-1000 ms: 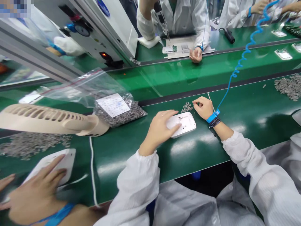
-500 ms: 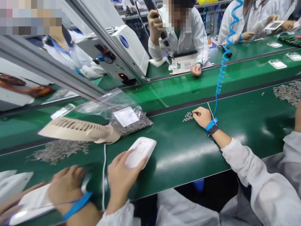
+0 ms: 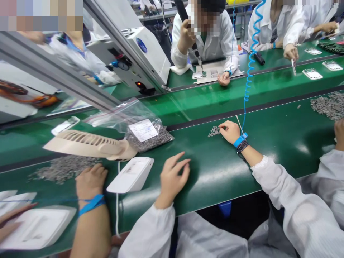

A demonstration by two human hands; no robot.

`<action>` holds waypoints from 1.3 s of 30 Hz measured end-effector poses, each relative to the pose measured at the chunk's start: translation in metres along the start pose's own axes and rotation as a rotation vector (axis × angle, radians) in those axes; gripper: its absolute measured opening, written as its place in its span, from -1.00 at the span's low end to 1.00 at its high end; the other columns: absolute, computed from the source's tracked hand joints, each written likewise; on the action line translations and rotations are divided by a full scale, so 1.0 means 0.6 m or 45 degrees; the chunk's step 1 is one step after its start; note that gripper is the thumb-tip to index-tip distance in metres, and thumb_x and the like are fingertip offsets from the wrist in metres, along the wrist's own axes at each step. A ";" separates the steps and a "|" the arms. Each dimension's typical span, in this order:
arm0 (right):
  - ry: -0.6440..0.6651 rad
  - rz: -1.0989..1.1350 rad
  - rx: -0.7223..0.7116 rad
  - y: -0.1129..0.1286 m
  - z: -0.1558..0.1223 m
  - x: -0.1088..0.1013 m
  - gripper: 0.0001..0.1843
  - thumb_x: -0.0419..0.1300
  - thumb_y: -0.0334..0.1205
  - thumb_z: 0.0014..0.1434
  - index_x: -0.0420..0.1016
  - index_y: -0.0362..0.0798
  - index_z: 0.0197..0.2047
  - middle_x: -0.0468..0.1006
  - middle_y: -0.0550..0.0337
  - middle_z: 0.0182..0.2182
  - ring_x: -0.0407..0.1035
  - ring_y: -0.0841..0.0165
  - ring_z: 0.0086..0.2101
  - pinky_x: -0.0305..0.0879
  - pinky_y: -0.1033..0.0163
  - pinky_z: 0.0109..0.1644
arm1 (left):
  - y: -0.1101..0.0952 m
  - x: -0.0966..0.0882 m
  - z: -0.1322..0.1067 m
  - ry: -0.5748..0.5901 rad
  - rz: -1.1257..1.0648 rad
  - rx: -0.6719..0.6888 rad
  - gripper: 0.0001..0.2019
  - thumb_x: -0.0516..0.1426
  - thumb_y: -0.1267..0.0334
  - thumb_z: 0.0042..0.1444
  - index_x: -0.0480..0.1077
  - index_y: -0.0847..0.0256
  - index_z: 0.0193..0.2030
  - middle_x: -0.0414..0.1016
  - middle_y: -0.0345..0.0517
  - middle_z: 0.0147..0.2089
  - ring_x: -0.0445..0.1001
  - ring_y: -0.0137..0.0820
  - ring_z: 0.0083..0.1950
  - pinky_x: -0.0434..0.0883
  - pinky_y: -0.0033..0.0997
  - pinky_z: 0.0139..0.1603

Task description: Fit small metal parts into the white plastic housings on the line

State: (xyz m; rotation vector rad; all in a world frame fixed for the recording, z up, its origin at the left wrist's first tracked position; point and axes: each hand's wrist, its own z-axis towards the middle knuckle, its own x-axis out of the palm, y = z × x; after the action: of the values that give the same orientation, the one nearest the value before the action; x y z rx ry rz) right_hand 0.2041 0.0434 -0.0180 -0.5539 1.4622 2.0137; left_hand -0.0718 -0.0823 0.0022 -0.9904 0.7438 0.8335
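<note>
My left hand (image 3: 172, 175) hovers over the green belt (image 3: 215, 172) with its fingers spread, holding nothing. Just to its left lies a white plastic casing (image 3: 131, 174), apart from the hand. My right hand (image 3: 229, 132), with a blue wrist strap (image 3: 240, 139) and dark beaded bracelets, rests on the belt. Its fingers are pinched at the edge of a small pile of grey metal parts (image 3: 214, 131). What the pinch holds is too small to see.
A co-worker's hand (image 3: 90, 181) with a blue strap rests left of the casing, beside a cream fan (image 3: 86, 145) and a bag of metal parts (image 3: 147, 138). Loose part piles lie at left (image 3: 61, 170) and far right (image 3: 328, 105). Another white casing (image 3: 34, 227) is at bottom left. People work across the line.
My left hand slid the white casing leftward along the belt, let go of it and drew back to the right, fingers spread. My right hand stayed at the small parts pile.
</note>
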 end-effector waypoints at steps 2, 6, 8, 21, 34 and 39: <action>0.024 -0.002 -0.004 -0.002 0.001 -0.001 -0.79 0.20 -0.36 0.14 0.69 -0.05 -0.25 0.64 0.16 -0.30 0.46 0.35 -0.34 0.34 0.28 -0.16 | -0.021 0.046 0.029 0.116 -0.103 0.124 -0.74 0.04 0.20 0.27 0.57 0.06 -0.14 0.54 0.01 0.15 0.48 -0.16 0.19 0.42 -0.04 0.27; 0.054 -0.058 0.012 -0.006 0.000 -0.003 -0.79 0.21 -0.35 0.16 0.68 -0.04 -0.21 0.65 0.16 -0.24 0.48 0.33 -0.29 0.37 0.26 -0.13 | -0.048 0.108 0.099 0.200 0.059 0.091 -0.57 0.03 0.14 0.29 0.45 0.20 0.21 0.35 0.17 0.36 0.33 -0.02 0.35 0.33 0.06 0.33; 0.050 -0.088 -0.001 -0.006 -0.001 -0.004 -0.78 0.22 -0.36 0.16 0.67 -0.04 -0.16 0.65 0.14 -0.19 0.49 0.30 -0.22 0.38 0.24 -0.09 | -0.059 0.123 0.130 0.240 0.162 0.089 -0.47 0.03 0.09 0.30 0.33 0.27 0.35 0.19 0.26 0.46 0.21 0.06 0.43 0.28 0.12 0.34; 0.399 -0.407 -0.395 0.014 -0.010 -0.008 -0.54 0.15 -0.32 0.27 0.52 -0.04 0.22 0.40 -0.01 0.29 0.15 0.08 0.31 0.22 -0.07 0.31 | -0.074 0.145 0.162 0.431 0.102 0.248 -0.46 -0.01 0.09 0.35 0.26 0.18 0.41 0.08 0.18 0.52 0.06 0.00 0.53 0.06 0.22 0.45; 0.351 -0.382 -0.312 0.000 -0.002 -0.010 -0.70 0.09 -0.37 0.35 0.66 -0.04 -0.05 0.65 0.08 -0.04 0.41 0.22 -0.01 0.35 0.12 0.12 | -0.074 0.144 0.161 0.384 0.058 0.201 -0.45 -0.01 0.07 0.36 0.23 0.14 0.44 0.19 0.13 0.48 0.09 0.00 0.52 0.06 0.17 0.46; 0.344 -0.381 -0.290 0.005 -0.003 -0.010 -0.75 0.13 -0.33 0.35 0.67 -0.02 -0.11 0.66 0.10 -0.07 0.41 0.24 -0.04 0.36 0.16 0.08 | -0.072 0.145 0.163 0.383 0.088 0.212 -0.49 0.00 0.07 0.36 0.29 0.11 0.40 0.20 0.15 0.48 0.11 0.00 0.52 0.09 0.18 0.45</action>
State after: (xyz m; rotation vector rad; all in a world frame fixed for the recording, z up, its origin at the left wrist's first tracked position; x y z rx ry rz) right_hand 0.2067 0.0397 -0.0127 -1.1091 1.2138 1.9285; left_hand 0.0225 0.0163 -0.0179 -0.9539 1.0927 0.6764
